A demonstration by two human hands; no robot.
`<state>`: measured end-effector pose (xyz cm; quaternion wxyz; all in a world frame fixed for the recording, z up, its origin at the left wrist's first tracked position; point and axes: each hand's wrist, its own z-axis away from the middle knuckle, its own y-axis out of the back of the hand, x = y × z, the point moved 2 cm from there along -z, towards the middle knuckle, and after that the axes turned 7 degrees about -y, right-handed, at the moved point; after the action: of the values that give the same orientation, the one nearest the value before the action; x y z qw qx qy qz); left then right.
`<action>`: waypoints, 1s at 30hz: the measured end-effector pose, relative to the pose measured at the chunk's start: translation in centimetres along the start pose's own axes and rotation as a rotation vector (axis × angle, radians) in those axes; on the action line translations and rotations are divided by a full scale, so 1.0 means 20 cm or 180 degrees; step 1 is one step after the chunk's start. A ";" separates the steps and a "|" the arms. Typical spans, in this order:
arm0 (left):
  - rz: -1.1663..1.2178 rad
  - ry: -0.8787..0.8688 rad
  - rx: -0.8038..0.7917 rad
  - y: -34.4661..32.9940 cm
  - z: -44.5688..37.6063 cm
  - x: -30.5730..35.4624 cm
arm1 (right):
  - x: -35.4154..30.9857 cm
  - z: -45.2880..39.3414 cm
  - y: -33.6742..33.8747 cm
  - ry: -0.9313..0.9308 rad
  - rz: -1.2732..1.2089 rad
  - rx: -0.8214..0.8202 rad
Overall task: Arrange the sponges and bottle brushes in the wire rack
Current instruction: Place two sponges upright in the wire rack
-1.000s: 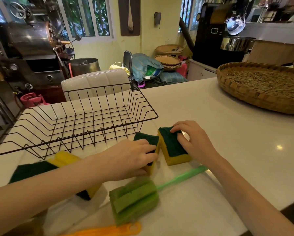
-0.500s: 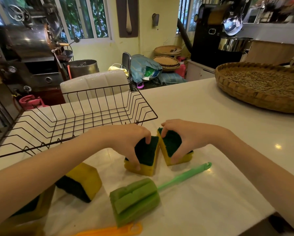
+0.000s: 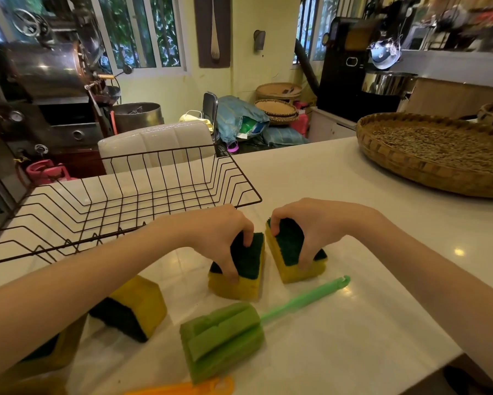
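Two yellow sponges with dark green scouring tops sit side by side on the white counter in front of the black wire rack [image 3: 142,195]. My left hand [image 3: 219,235] grips the left sponge [image 3: 239,280] from above. The right sponge [image 3: 293,266] is pinched across its top by my right hand [image 3: 305,220]. A third sponge [image 3: 134,309] lies on its side under my left forearm, and a fourth [image 3: 48,354] is partly hidden at the left edge. In front lies a green foam bottle brush [image 3: 222,337] with a green handle. An orange brush handle [image 3: 188,387] shows at the bottom.
A large woven tray [image 3: 428,169] of beans stands at the right rear of the counter. The counter's near edge runs at the lower right. A white chair back [image 3: 157,143] stands behind the rack.
Both hands have gone from resting on the flat sponges to clasping them from above, and the sponges now stand tilted up. The view has shifted slightly.
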<state>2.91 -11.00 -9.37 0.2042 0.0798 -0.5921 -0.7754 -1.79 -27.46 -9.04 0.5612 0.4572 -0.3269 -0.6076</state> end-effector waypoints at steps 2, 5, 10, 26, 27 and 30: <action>0.0097 -0.0073 0.0066 0.03 0.01 0.01 | 0.00 0.03 0.06 -0.0084 0.0051 -0.0041; 0.0343 -0.0168 0.0220 0.13 0.06 0.02 | 0.01 0.08 0.16 -0.0201 0.0151 -0.0031; 0.0942 -0.0289 0.0549 0.32 0.15 0.00 | -0.02 0.12 0.32 -0.0112 0.0076 0.0103; 0.0612 0.0509 0.1164 0.50 0.17 -0.54 | -0.17 -0.32 0.60 0.0331 0.0071 0.1076; 0.0573 0.0576 0.1176 0.47 0.14 -0.59 | -0.17 -0.36 0.60 0.0352 0.0053 0.1118; 0.0470 0.0773 0.1134 0.37 0.08 -0.75 | -0.19 -0.49 0.58 0.0410 -0.0125 0.1212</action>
<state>17.52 -4.98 -3.56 0.3129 0.1638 -0.6950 -0.6263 11.50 -24.34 -1.40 0.4724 0.5992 -0.3903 -0.5152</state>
